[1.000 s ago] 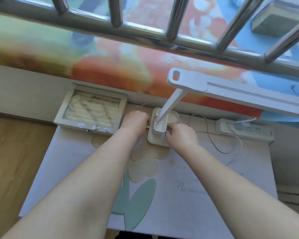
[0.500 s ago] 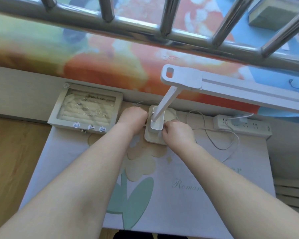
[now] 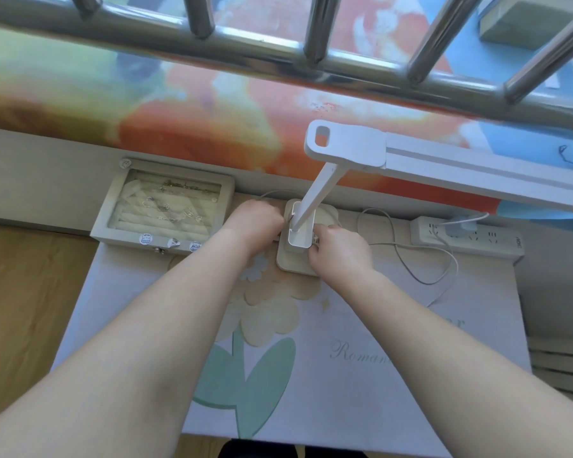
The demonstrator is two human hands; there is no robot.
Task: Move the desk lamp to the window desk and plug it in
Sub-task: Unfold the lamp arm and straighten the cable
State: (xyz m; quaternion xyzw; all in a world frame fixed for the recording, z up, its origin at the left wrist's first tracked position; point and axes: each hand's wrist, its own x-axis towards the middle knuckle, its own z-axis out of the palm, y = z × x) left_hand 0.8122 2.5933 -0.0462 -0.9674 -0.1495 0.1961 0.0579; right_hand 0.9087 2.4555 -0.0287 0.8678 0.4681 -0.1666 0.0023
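A white desk lamp (image 3: 315, 196) stands on the window desk (image 3: 427, 358), its flat base at the back centre and its long head reaching right. My left hand (image 3: 253, 221) is closed against the left side of the base, where a thin white cable (image 3: 404, 262) arrives; what the fingers pinch is hidden. My right hand (image 3: 339, 251) grips the base's right front corner. The cable loops right to a white adapter (image 3: 457, 226) plugged into a white power strip (image 3: 467, 238).
A glass-lidded jewellery box (image 3: 166, 209) sits at the back left of the desk, close to my left hand. A floral cloth covers the desk. Behind runs a colourful window ledge (image 3: 179, 110) with steel bars (image 3: 311, 57) above. Wooden floor lies to the left.
Both hands stay at the lamp base with only slight finger shifts. The camera has tilted a little, so the scene sits slightly higher in view.
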